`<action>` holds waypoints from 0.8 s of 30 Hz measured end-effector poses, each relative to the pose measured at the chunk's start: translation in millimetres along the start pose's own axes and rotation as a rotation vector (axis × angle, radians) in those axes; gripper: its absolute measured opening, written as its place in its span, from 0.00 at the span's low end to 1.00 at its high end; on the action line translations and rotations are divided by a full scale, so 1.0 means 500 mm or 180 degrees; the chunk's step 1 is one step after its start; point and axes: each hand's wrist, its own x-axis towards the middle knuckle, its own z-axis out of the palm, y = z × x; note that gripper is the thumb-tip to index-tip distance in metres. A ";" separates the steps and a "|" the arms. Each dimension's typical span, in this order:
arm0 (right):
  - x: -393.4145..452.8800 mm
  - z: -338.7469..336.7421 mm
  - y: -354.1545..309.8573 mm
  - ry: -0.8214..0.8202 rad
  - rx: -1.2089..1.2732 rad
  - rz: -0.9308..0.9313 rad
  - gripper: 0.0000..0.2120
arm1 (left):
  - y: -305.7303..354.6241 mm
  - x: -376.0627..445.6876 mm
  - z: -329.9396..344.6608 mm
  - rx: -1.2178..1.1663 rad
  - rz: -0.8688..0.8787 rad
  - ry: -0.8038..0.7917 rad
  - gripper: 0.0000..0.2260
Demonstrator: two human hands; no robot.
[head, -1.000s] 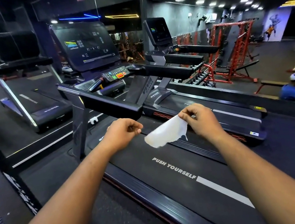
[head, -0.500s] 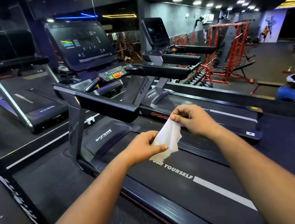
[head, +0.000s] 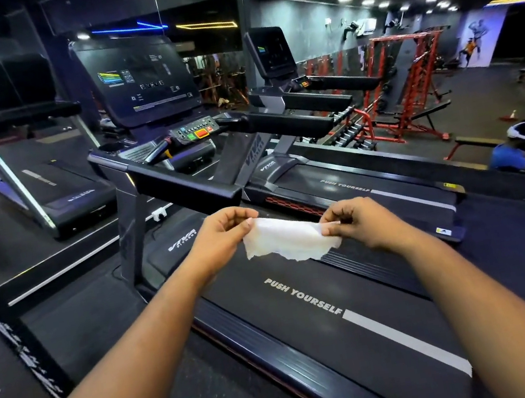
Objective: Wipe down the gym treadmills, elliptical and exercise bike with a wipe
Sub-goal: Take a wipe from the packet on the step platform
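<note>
A white wipe (head: 290,241) is stretched flat between my two hands, above the belt of the nearest black treadmill (head: 326,320). My left hand (head: 225,236) pinches its left edge. My right hand (head: 359,224) pinches its right edge with thumb and fingertips. The treadmill's console screen (head: 138,77) and button panel (head: 197,129) rise ahead, with a black side handrail (head: 182,186) just beyond my left hand. A second treadmill (head: 355,179) stands parallel on the right.
A third treadmill (head: 55,195) shows at the left, apparently in a wall mirror. Red weight racks (head: 409,87) stand at the back right. A person in a blue shirt (head: 520,148) crouches low at the right edge. Dark rubber floor lies left of the treadmill.
My hands have drawn apart and the wipe, bunched between them half a second ago, is now spread out flat. The view has shifted slightly closer to the treadmill.
</note>
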 end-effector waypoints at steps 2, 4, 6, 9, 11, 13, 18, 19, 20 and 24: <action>0.001 0.001 0.004 -0.0271 -0.0321 0.0008 0.05 | 0.008 0.005 0.008 0.0138 0.0213 -0.0074 0.06; 0.005 0.003 0.009 -0.0606 -0.0593 0.0054 0.07 | 0.016 0.009 0.014 0.0306 0.0397 -0.0238 0.07; 0.007 0.009 0.003 -0.0802 -0.0772 0.0042 0.14 | 0.026 0.014 0.020 0.0605 0.0588 -0.0429 0.09; 0.006 0.039 -0.035 -0.0599 -0.0346 -0.0116 0.35 | 0.052 0.017 0.034 0.1004 0.0892 -0.0675 0.11; 0.007 0.072 -0.066 -0.0595 0.0265 -0.0240 0.38 | 0.072 0.019 0.042 0.1019 0.0970 -0.0849 0.11; 0.009 0.104 -0.085 -0.0606 0.0956 -0.0286 0.28 | 0.086 0.020 0.044 0.1002 0.0996 -0.0963 0.11; 0.003 0.133 -0.101 -0.0396 0.1938 -0.0177 0.12 | 0.088 0.014 0.017 0.0503 0.0766 -0.0791 0.14; 0.003 0.135 -0.103 -0.0371 0.1944 -0.0144 0.14 | 0.080 0.010 0.009 0.0290 0.0642 -0.0672 0.14; 0.004 0.136 -0.101 -0.0345 0.1948 -0.0111 0.15 | 0.072 0.003 0.007 0.0006 0.0444 -0.0512 0.15; 0.009 0.138 -0.098 0.0006 0.2053 0.0207 0.18 | -0.007 -0.063 0.041 -0.1229 -0.0932 -0.0158 0.31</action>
